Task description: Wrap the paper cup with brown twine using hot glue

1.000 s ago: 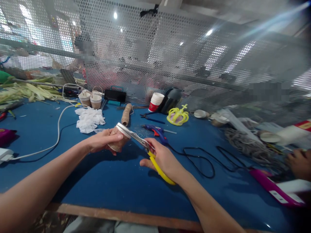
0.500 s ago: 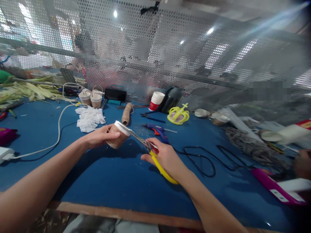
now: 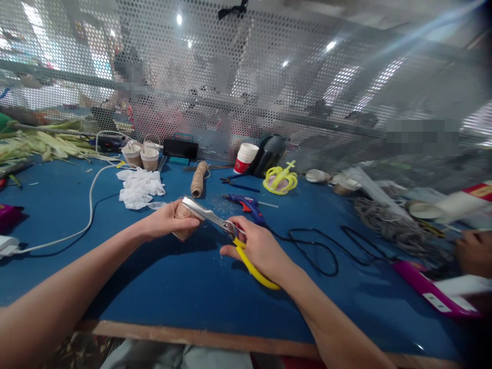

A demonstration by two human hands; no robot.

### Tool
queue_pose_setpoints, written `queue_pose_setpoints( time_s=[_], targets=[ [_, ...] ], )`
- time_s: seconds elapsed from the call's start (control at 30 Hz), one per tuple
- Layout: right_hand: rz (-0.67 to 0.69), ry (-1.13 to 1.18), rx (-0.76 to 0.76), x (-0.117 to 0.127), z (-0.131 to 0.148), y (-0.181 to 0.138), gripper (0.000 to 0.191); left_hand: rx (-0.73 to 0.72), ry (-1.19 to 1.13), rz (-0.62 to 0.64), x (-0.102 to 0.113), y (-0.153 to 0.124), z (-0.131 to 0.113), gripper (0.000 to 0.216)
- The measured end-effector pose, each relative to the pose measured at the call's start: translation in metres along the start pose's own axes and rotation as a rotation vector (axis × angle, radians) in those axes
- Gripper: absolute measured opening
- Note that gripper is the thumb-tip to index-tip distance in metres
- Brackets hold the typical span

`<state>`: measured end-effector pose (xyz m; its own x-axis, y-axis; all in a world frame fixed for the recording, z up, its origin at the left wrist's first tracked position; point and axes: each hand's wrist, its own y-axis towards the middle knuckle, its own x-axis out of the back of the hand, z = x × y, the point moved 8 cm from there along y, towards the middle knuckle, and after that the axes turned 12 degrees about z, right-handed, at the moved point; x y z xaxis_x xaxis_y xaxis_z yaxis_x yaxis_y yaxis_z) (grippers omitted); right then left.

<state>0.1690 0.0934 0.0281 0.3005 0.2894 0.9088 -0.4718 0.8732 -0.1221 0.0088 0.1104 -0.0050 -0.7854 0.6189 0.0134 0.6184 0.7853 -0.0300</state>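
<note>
My left hand (image 3: 167,223) is wrapped round a small paper cup covered in brown twine (image 3: 183,229), held on its side just above the blue table (image 3: 172,287). My right hand (image 3: 261,248) grips yellow-handled scissors (image 3: 230,233). Their metal blades reach left across the cup's rim, touching it. A loose end of twine hangs by the cup near my left thumb.
Behind lie a twine spool (image 3: 199,179), a blue glue gun (image 3: 248,204) with a black cord (image 3: 326,251), a yellow crown (image 3: 280,180), white gloves (image 3: 138,187), two twine-wrapped cups (image 3: 141,156) and a red-and-white cup (image 3: 244,159). Another person's hand (image 3: 471,251) is at right. A perforated screen backs the table.
The cup has tipped so its white rim faces away from me, and the scissor blades have moved up over its rim. Both hands stayed almost in place.
</note>
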Motion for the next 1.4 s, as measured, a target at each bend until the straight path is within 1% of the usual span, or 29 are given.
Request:
queue_pose_setpoints(
  time_s=[0.1,0.2,0.27,0.33,0.43,0.5,0.57,0.63,0.8,0.87,1.03,1.07,1.13,1.27,1.4],
  targets=[
    [-0.019,0.007,0.012,0.001,0.001,-0.001,0.039,-0.014,-0.001,-0.018,0.005,-0.002,-0.003,0.051],
    [-0.056,0.027,0.049,0.003,0.003,-0.002,0.037,-0.029,-0.021,0.018,0.008,-0.003,-0.007,0.057],
    [-0.062,0.037,0.053,0.003,0.002,-0.002,0.038,-0.022,-0.046,0.052,0.008,-0.004,-0.007,0.057],
    [-0.042,0.037,0.044,0.002,0.001,-0.001,0.041,0.004,-0.067,0.073,0.007,-0.003,-0.004,0.051],
    [-0.02,0.037,0.031,0.001,0.0,0.0,0.051,0.005,-0.051,0.045,0.004,-0.001,-0.002,0.04],
    [-0.012,0.05,0.031,0.0,0.0,0.0,0.056,-0.026,-0.033,0.041,0.001,0.0,-0.003,0.037],
    [-0.003,0.057,0.023,-0.001,0.0,0.001,0.057,-0.051,-0.021,0.033,-0.002,0.002,-0.002,0.037],
    [0.0,0.046,0.003,-0.001,-0.001,0.001,0.054,-0.055,-0.02,-0.005,-0.001,0.003,0.0,0.039],
    [-0.011,0.013,-0.035,0.001,-0.002,0.0,0.039,-0.03,-0.021,-0.096,0.006,0.002,0.002,0.048],
    [-0.027,0.009,-0.016,0.002,0.0,0.0,0.037,-0.029,-0.011,-0.075,0.007,0.001,-0.002,0.05],
    [-0.072,0.013,0.021,0.005,0.002,-0.002,0.034,-0.039,-0.024,0.06,0.009,-0.002,-0.01,0.053],
    [-0.07,0.016,0.024,0.005,0.002,-0.002,0.035,-0.031,-0.032,0.098,0.007,-0.002,-0.009,0.051],
    [-0.058,0.024,0.027,0.004,0.001,-0.001,0.04,-0.016,-0.027,0.125,0.004,-0.001,-0.006,0.045],
    [-0.035,0.068,0.049,0.002,0.0,-0.001,0.048,-0.052,0.04,0.033,0.003,0.002,-0.004,0.04],
    [-0.032,0.082,0.056,0.001,0.001,0.0,0.045,-0.034,0.096,0.001,0.0,0.004,-0.001,0.043]
  ],
)
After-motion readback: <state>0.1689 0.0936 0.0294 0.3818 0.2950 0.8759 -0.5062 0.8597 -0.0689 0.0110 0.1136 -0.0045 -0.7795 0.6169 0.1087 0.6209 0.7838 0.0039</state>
